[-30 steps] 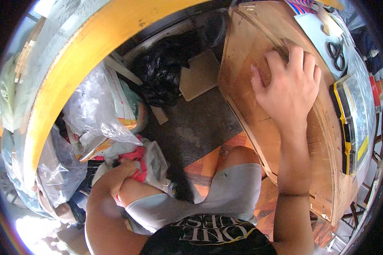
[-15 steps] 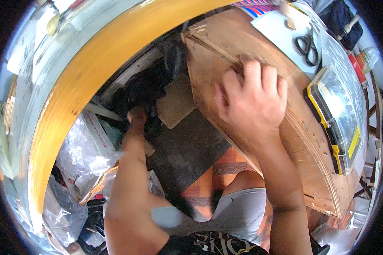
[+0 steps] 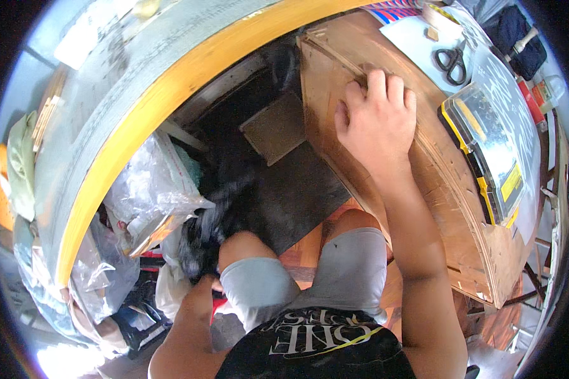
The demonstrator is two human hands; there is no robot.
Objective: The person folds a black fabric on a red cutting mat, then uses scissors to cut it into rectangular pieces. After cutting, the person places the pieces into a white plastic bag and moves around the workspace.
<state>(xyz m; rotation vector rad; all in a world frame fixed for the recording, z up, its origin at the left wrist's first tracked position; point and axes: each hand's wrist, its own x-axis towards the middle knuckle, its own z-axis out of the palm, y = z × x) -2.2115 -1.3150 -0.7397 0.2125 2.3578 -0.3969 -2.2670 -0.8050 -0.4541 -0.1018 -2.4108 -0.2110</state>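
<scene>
My left hand (image 3: 212, 284) is low beside my left thigh, closed at the lower end of a dark, crumpled black bundle (image 3: 202, 243). Motion smears the bundle, so I cannot tell if it is cloth or a plastic bag. Most of that hand's fingers are hidden. On the right, my right hand (image 3: 380, 123) has its fingers bent over the upper edge of a wooden cabinet panel (image 3: 449, 221), gripping it. A brown flat board (image 3: 275, 129) lies in the dark space beneath the yellow-edged table.
The yellow-edged table (image 3: 171, 88) curves over the left and top. Clear plastic bags (image 3: 152, 189) are piled below it. On the wooden top sit black scissors (image 3: 450, 64) and a clear-lidded case (image 3: 483, 148). A dark mat (image 3: 284, 202) covers part of the floor.
My left hand has drawn back from under the table toward my left thigh, bringing the black bundle along. More of the brown board shows. The right hand keeps its hold on the panel edge.
</scene>
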